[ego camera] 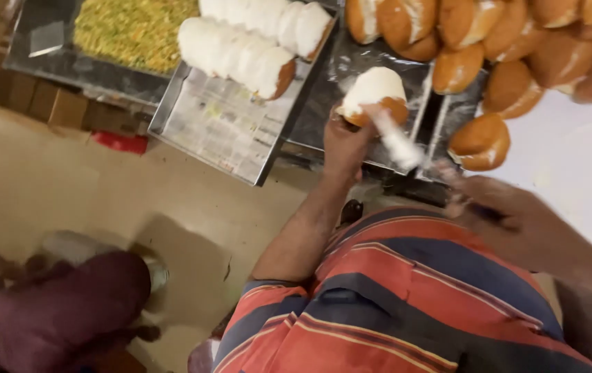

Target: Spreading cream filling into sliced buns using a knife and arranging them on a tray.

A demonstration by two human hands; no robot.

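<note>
Down in the bottom left corner we saw someone else in a maroon top on the floor. Above sat a tray of yellow-green crumbs, then a paper-lined tray with cream-topped buns in rows. Our left hand was curled around a bun, cream side up, over the dark tray. A creamy knife touched that bun, gripped by our blurry right hand, fingers closed on the handle. Plain buns were piled further right.
</note>
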